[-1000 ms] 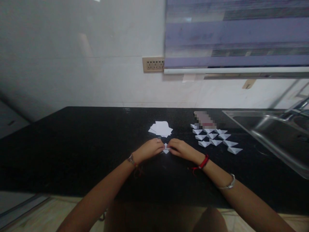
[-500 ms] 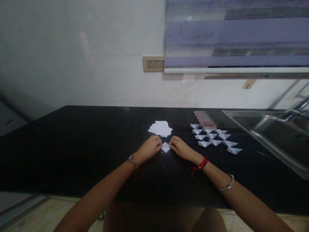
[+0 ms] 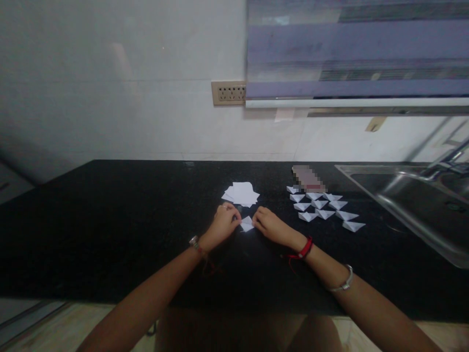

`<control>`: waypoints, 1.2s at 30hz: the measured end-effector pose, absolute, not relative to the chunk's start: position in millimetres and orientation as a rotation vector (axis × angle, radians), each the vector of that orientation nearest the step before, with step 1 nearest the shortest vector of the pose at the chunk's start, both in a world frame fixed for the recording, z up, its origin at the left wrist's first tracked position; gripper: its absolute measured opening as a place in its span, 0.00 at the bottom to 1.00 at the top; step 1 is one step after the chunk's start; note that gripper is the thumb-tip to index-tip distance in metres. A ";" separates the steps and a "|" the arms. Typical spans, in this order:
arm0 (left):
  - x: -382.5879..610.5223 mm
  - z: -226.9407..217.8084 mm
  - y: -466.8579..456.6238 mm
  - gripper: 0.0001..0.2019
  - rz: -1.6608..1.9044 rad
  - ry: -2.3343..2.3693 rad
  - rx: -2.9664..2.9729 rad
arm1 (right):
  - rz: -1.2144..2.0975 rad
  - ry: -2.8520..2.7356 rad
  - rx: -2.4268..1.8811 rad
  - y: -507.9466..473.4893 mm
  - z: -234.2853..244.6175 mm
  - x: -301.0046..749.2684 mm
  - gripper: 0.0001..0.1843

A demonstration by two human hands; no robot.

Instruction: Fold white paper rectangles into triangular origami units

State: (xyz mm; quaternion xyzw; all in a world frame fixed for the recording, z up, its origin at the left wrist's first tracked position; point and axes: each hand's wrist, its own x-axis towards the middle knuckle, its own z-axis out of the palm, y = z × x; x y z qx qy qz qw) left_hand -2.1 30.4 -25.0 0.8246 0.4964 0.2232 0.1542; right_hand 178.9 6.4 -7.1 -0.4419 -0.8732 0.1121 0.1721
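A small folded piece of white paper (image 3: 246, 224) lies on the black countertop, between my two hands. My left hand (image 3: 222, 222) has its thumb and fingertips closed at the paper's left corner. On the opposite side, my right hand (image 3: 271, 225) pinches the right corner with curled fingers. Just beyond my hands lies a loose stack of white paper sheets (image 3: 242, 193), spread unevenly. To the right, several folded paper pieces (image 3: 318, 204) stand in rough rows, each with pointed ends.
Behind the folded pieces lies a pixelated flat object (image 3: 308, 179). A steel sink (image 3: 403, 215) with a faucet (image 3: 449, 159) is set into the countertop (image 3: 110, 230) at the right. A socket panel (image 3: 229, 93) and a purple striped blind (image 3: 351, 49) are on the wall.
The folded paper has turned slightly, its right side higher now. My left hand's fingers have shifted at its corner. The whole view has moved a little.
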 end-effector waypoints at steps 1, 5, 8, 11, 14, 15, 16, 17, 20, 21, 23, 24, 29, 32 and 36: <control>-1.8 -25.1 30.1 0.04 0.634 1.447 2.350 | 0.331 -2.468 -1.247 5.9 -6.7 179.6 0.08; 0.1 -23.7 27.3 0.06 0.593 1.559 2.281 | 0.375 -2.419 -1.213 7.4 -6.7 182.2 0.06; 2.1 -21.1 23.7 0.06 0.566 1.623 2.226 | 0.365 -2.404 -1.270 11.7 -7.9 181.3 0.08; 4.0 -19.4 20.4 0.07 0.574 1.673 2.210 | 0.354 -2.427 -1.364 16.4 -7.5 178.6 0.09; 5.2 -19.2 19.1 0.10 0.585 1.692 2.230 | 0.362 -2.448 -1.451 19.5 -5.4 176.3 0.10; 5.4 -19.2 19.0 0.11 0.580 1.696 2.233 | 0.367 -2.445 -1.481 20.1 -4.6 175.8 0.09; 5.7 -19.1 19.1 0.11 0.572 1.701 2.233 | 0.377 -2.436 -1.509 20.4 -4.0 175.4 0.09; 6.0 -19.0 19.1 0.11 0.562 1.705 2.232 | 0.390 -2.421 -1.536 20.5 -3.5 175.2 0.09; 7.0 -17.7 18.6 0.11 0.534 1.715 2.228 | 0.434 -2.358 -1.583 19.9 -2.9 175.1 0.08; 7.4 -17.2 18.3 0.11 0.531 1.717 2.229 | 0.453 -2.341 -1.593 19.7 -2.8 175.2 0.08; 8.1 -16.3 17.4 0.10 0.531 1.717 2.239 | 0.486 -2.324 -1.606 19.7 -2.8 175.4 0.08; 8.4 -16.1 17.1 0.10 0.533 1.715 2.250 | 0.499 -2.323 -1.611 19.9 -2.8 175.4 0.08; 8.4 -18.6 17.4 0.09 0.532 1.702 2.296 | 0.524 -2.316 -1.625 21.9 -3.5 174.8 0.08; 7.1 -21.1 19.7 0.06 0.551 1.688 2.305 | 0.512 -2.306 -1.616 21.7 -5.1 174.7 0.07; 5.4 -23.2 22.0 0.09 0.595 1.563 2.383 | 0.438 -2.285 -1.543 18.9 -7.5 174.6 0.03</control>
